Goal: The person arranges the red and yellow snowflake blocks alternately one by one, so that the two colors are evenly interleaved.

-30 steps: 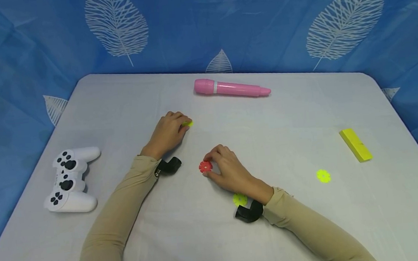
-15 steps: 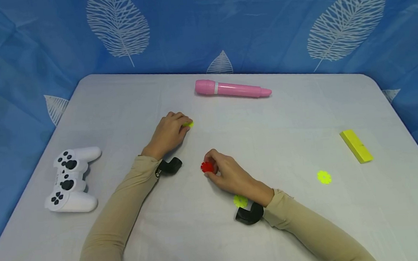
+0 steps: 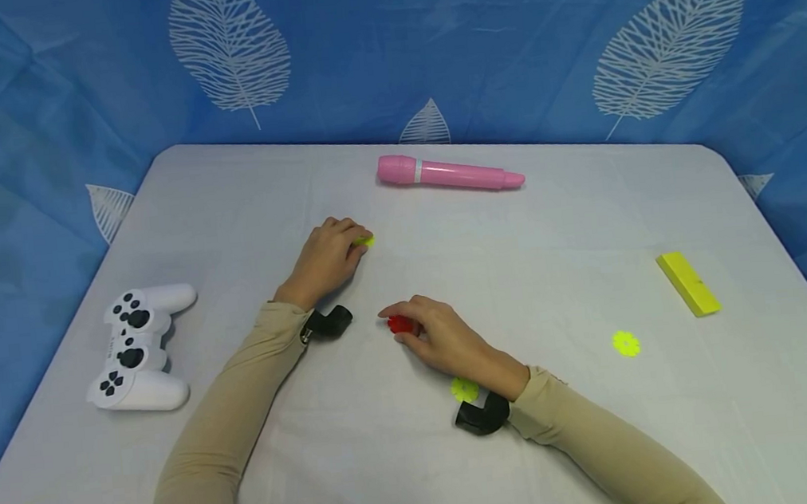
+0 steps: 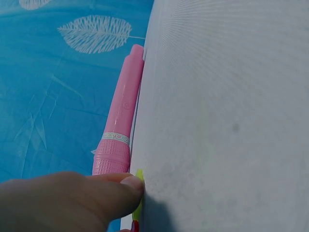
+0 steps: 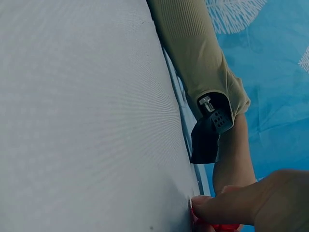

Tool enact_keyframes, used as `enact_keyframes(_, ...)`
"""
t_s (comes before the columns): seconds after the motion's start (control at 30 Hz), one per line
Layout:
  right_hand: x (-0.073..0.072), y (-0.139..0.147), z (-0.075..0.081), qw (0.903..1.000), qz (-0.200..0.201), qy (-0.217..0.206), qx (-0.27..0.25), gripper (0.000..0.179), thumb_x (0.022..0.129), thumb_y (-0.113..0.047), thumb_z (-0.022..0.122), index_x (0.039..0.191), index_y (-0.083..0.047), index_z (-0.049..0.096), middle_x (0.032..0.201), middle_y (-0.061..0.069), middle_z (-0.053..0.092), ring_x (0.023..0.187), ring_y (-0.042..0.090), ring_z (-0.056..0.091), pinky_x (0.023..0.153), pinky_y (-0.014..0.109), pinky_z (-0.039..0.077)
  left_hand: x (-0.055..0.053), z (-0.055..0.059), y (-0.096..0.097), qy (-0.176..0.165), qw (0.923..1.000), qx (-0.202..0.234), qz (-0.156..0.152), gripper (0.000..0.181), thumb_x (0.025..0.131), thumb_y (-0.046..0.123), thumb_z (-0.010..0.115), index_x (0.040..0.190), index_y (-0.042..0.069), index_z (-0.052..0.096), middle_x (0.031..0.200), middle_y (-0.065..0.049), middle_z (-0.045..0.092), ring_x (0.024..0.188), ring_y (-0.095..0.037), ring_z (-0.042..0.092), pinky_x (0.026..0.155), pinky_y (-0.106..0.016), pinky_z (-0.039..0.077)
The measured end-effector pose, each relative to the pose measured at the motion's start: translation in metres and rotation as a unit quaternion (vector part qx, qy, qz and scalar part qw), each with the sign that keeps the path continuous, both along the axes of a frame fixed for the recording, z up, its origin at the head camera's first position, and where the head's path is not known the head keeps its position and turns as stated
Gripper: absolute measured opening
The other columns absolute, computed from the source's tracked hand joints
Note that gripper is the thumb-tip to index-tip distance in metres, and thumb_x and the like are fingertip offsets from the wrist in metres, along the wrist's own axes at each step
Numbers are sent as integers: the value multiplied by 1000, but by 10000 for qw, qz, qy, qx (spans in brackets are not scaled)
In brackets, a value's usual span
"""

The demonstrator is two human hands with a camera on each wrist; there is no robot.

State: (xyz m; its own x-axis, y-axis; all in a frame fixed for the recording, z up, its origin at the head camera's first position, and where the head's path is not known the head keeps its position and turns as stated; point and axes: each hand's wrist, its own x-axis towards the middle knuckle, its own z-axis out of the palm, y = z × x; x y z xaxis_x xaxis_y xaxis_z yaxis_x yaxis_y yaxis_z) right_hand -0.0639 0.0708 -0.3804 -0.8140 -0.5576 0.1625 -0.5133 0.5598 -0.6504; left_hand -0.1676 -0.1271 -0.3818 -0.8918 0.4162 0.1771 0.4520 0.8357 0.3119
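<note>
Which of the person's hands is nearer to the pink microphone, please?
Left. The left hand is close to the pink microphone, in front and to the left of its thick end; the right hand is farther off, nearer the person's body.

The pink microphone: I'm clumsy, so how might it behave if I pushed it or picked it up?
A push would probably roll the pink microphone, since its barrel looks round, perhaps along a curve because of its thick end. Picked up, the shiny barrel may feel slippery, while ridges on the thick end could help grip.
</note>
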Motion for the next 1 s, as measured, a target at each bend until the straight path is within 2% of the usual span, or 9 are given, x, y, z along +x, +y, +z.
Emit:
enact_keyframes(0.17, 2, 0, 1, 9998, -29, -18, 207, 23, 82, -6, 63, 104, -12, 66, 84, 1, 57, 70, 8, 50, 62, 16, 42, 1, 0, 0, 14, 10000, 32, -13, 23, 89, 16, 56, 109, 8, 64, 111, -8, 63, 102, -28, 53, 86, -43, 44)
enact_keyframes(0.37, 3, 0, 1, 9996, -31, -48, 268, 23, 82, -9, 64, 105, -10, 66, 84, 0, 57, 71, 7, 52, 63, 16, 43, 1, 0, 1, -36, 10000, 25, 47, 23, 88, 17, 57, 109, 9, 64, 111, -7, 62, 103, -26, 53, 86, -41, 44)
enact_keyframes(0.8, -3, 3, 3, 9996, -119, -242, -15, 23, 78, -8, 69, 101, -9, 67, 83, 1, 63, 68, 6, 53, 62, 16, 45, 1, 2, 1, -78, 10000, -15, 54, 24, 89, 17, 56, 110, 9, 64, 112, -7, 62, 103, -27, 53, 86, -41, 44)
enact_keyframes(1.0, -7, 7, 6, 9988, -307, -368, -33, 23, 78, -7, 68, 102, -8, 67, 87, 2, 65, 68, 6, 54, 62, 17, 45, 1, 2, 1, -98, 9999, -1, 69, 24, 89, 17, 56, 110, 9, 64, 112, -7, 62, 102, -27, 52, 85, -42, 43)
